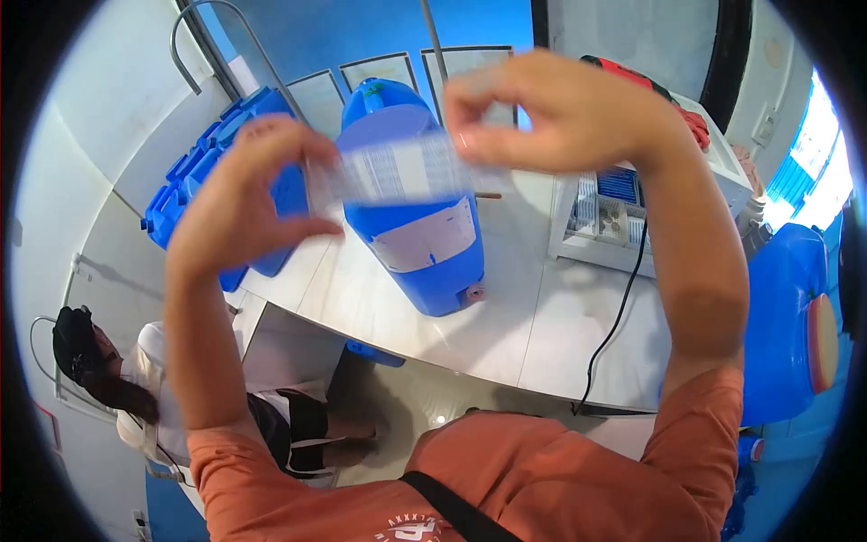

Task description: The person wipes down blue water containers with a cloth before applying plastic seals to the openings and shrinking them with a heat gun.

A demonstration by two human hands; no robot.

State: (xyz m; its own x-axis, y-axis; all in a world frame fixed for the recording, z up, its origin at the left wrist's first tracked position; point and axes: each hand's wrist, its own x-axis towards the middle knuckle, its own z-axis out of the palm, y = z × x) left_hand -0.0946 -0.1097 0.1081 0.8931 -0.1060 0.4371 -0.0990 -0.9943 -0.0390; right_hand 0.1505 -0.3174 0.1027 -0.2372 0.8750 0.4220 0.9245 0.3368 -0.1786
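A clear plastic piece with pale printing [402, 172], blurred by motion, is stretched between my raised hands. My left hand [248, 185] holds its left end against the fingers, with the thumb apart below. The right end is pinched between the thumb and fingers of my right hand [533, 113]. Just behind and below the plastic, a tall blue container [420, 280] stands upright on the white tiled counter [506, 334]. It has a whitish label [424, 237] on its front and a small spout [475, 292] low on the right.
Several blue containers [194, 172] stand at the back left. A white shelf unit [578, 246] holds small packs at the right, with a black cable [619, 316] hanging near it. Another blue container [781, 325] is at far right. A person [153, 379] is at lower left.
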